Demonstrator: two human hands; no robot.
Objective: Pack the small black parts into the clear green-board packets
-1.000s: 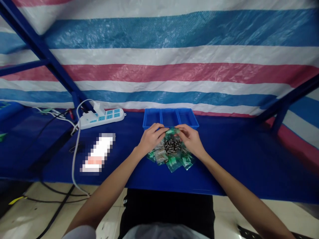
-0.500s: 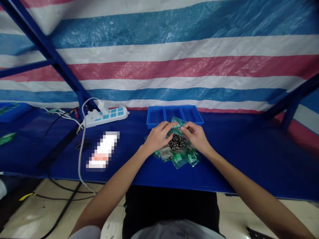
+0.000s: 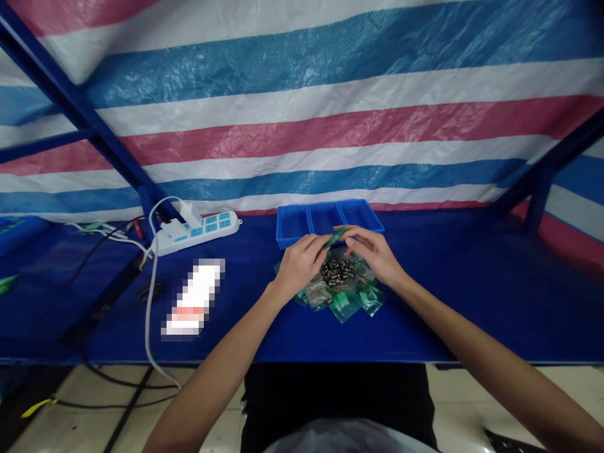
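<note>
Your fingertips meet just above centre frame: your left hand (image 3: 301, 261) and your right hand (image 3: 372, 251) both pinch a small green plastic bag (image 3: 335, 236), thumb and forefinger of each closed narrowly on it from either side. The bag is lifted a little off the bench, tilted, and sits just in front of the blue tray's near wall. The other fingers of both hands curl loosely downward.

Directly below your hands, slightly lower in the frame, lies a heap of small dark metal parts (image 3: 336, 270), too small to name more exactly. They rest on a spread of clear and green bags (image 3: 343, 301) fanned out across the blue bench top (image 3: 453, 308). Your left hand's heel touches the left edge of that spread; your right wrist crosses its right edge.

Just beyond your fingers stands a blue three-compartment tray (image 3: 327, 218); what lies inside it cannot be told from here.

Further left, at mid-height, a white power strip (image 3: 198, 228) with blue sockets lies on the bench, a white plug in it, its white cable (image 3: 150, 308) looping down past the bench edge toward the lower left. Below the strip is a blurred-out white object (image 3: 192, 299).

Across the whole upper frame hangs a striped blue, white and red tarpaulin (image 3: 330, 119), with a blue metal frame bar (image 3: 75, 104) slanting through the upper left.
</note>
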